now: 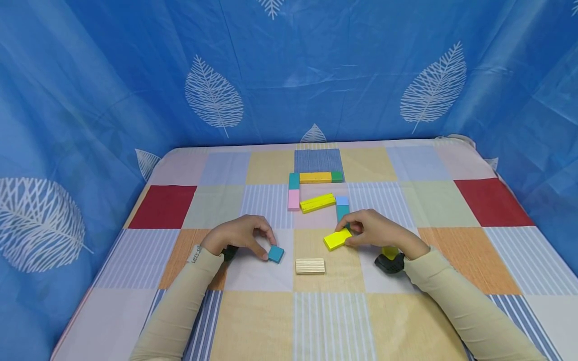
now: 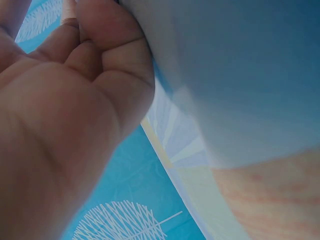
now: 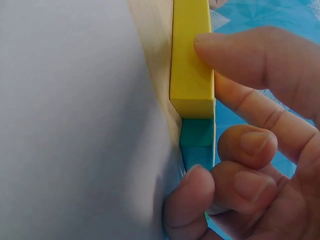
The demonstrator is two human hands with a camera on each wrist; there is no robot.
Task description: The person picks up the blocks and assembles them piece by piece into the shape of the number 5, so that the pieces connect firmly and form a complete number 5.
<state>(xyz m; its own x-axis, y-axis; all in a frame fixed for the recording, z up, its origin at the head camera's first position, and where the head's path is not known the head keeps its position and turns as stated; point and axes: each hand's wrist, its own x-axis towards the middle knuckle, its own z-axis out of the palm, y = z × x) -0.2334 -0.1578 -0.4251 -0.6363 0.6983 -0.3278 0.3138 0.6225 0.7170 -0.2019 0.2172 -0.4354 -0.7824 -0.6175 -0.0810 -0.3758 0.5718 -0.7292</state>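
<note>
In the head view, my left hand point(image 1: 246, 234) holds a small teal block point(image 1: 276, 254) at its edge between thumb and index finger. The left wrist view shows that hand's palm and bent fingers point(image 2: 85, 57), with the block hidden. My right hand point(image 1: 375, 229) pinches a yellow rectangular block point(image 1: 336, 240) between thumb and fingers. Seen from the right wrist, the thumb lies on the broad face of the yellow block point(image 3: 191, 55), and a green block point(image 3: 196, 132) shows just past its end. A plain striped wooden block point(image 1: 310, 266) lies between the hands, nearer the body.
Beyond the hands, blocks form an angular outline: orange point(image 1: 315, 177), green point(image 1: 336, 176), teal point(image 1: 294, 180), pink point(image 1: 293, 200), a slanted yellow one point(image 1: 317, 203), light blue point(image 1: 342, 200) and teal point(image 1: 342, 211). A patchwork cloth point(image 1: 329, 321) covers the table; a blue leaf-print curtain point(image 1: 316, 75) hangs behind.
</note>
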